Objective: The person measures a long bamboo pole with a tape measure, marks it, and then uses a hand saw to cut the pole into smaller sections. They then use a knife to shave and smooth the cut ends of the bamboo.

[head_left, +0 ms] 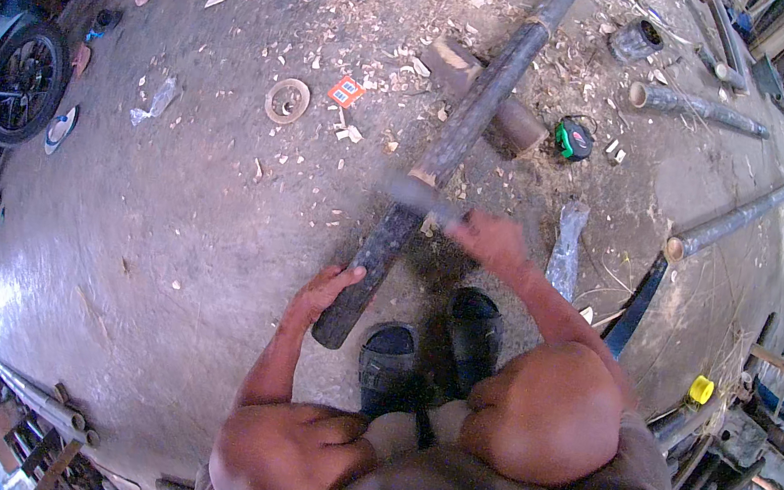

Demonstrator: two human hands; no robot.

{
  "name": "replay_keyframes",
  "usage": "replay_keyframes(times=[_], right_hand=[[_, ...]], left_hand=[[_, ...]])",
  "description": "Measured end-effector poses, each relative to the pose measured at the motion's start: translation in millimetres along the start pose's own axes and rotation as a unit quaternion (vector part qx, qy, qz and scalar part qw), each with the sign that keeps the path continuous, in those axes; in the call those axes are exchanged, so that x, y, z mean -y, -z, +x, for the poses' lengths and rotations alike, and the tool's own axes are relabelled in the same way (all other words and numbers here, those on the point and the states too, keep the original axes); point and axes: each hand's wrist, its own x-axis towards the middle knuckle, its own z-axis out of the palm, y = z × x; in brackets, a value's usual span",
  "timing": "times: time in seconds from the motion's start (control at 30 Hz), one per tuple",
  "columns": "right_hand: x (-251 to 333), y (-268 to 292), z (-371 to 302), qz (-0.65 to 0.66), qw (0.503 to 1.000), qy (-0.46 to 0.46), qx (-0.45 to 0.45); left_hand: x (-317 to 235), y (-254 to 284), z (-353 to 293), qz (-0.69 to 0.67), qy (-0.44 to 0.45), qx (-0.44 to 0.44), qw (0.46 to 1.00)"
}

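A long dark bamboo pole (475, 116) slants from the far top toward my feet, resting across a short thick log (520, 129). My left hand (331, 289) grips its near end from the left side, thumb on top. My right hand (492, 244) is closed round the handle of a flat-bladed knife (409, 192), smeared by motion. The blade lies across the pole at a pale, freshly cut ring, just beyond my feet; whether it touches the bamboo I cannot tell.
Wood chips litter the floor. Right of the log lies a green-black tape measure (574, 139). Farther right are cut bamboo lengths (702, 109) and a dark saw blade (637, 305). A bamboo ring (287, 101) lies left, and a motorbike wheel (24, 83) stands far left.
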Motion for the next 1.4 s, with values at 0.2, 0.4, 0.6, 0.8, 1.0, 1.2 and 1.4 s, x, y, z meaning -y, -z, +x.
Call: replay_keyframes(times=[0.2,0.4,0.6,0.8,1.0,1.2,1.4], right_hand=[[19.8,9.7,1.7,-0.017,0.997,0.07,0.017],[5.8,-5.0,11.6,0.054,0.994,-0.042,-0.081],[-17.3,-7.8,16.0,0.103,0.989,-0.038,-0.099],[22.5,2.3,-2.2,0.012,1.0,0.004,-0.006],[9.0,5.2,-0.8,0.015,0.999,0.044,-0.007],[-7.2,1.3,10.6,0.102,0.988,-0.081,-0.077],[3.0,-3.6,3.9,0.04,0.999,-0.005,0.007]], left_hand=[[15.1,7.5,2.6,-0.025,0.008,-0.062,0.998],[27.8,15.3,6.8,-0.015,0.003,-0.059,0.998],[-2.1,-10.9,-2.1,-0.091,-0.002,-0.055,0.994],[-10.3,-3.8,-17.5,-0.054,-0.026,-0.068,0.996],[-16.4,-11.5,-16.9,-0.1,-0.001,-0.041,0.994],[-15.3,-0.6,-12.9,-0.103,0.055,0.035,0.993],[-7.9,-15.2,-7.3,-0.06,0.0,-0.125,0.99]])
